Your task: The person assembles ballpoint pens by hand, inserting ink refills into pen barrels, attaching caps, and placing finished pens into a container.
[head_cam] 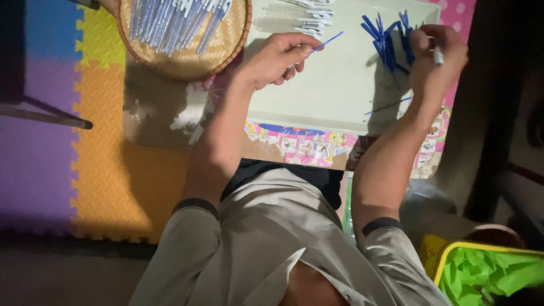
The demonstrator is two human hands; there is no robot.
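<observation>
Grey-sleeved arms over a pale rectangular plastic tray (340,90) — pen parts.
Left hand (277,56) pinches a thin blue plastic refill (328,40); right hand (436,59) grips a slim white pen barrel (438,55) — best aligned straight.

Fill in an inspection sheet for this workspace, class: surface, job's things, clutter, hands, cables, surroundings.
Surface: cream tray on a low table with a peeling picture-print top.
Job's things: thin blue stick, bundle of blue sticks, white pen parts at the tray's far edge, woven basket of pale pen barrels.
Clutter: one loose blue stick lying on the tray.
Hands: left hand pinches the thin blue stick; right hand grips the bundle of blue sticks and a small white piece.
Cables: nothing seen.
Surroundings: foam puzzle mat, yellow bin lined with green plastic.
</observation>
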